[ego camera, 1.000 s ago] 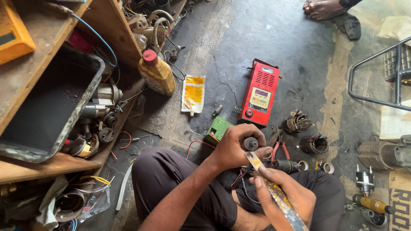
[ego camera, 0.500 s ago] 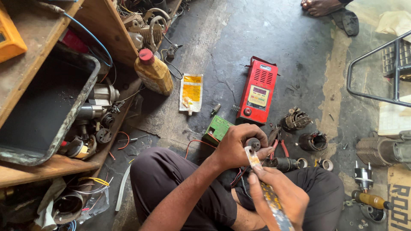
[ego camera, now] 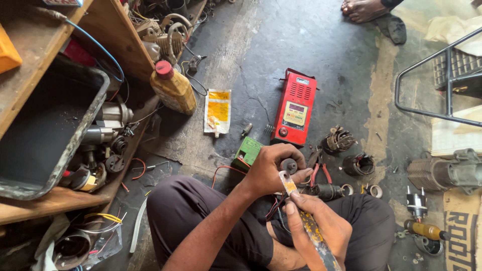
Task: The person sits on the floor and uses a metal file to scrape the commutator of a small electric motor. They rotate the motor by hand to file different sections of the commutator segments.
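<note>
I sit on a dirty concrete floor. My left hand (ego camera: 271, 168) is closed around a small dark round motor part (ego camera: 288, 165), held above my lap. My right hand (ego camera: 314, 226) grips a flat metal wrench (ego camera: 296, 198) with a yellow-stained handle; its ring end touches the part just below the round top. Red wires (ego camera: 226, 170) run from under my left hand down past my knee. Just beyond my left hand lies a small green box (ego camera: 247, 150).
A red meter box (ego camera: 295, 108) lies ahead, with red-handled pliers (ego camera: 321, 173) and dark motor parts (ego camera: 339, 140) to its right. A yellow bottle (ego camera: 173, 88), a sachet (ego camera: 217, 111) and a cluttered wooden shelf (ego camera: 45, 200) are on the left. Another person's foot (ego camera: 364, 9) at top.
The view has shifted slightly. My right hand has brought the wrench head up closer against the part held in my left hand.
</note>
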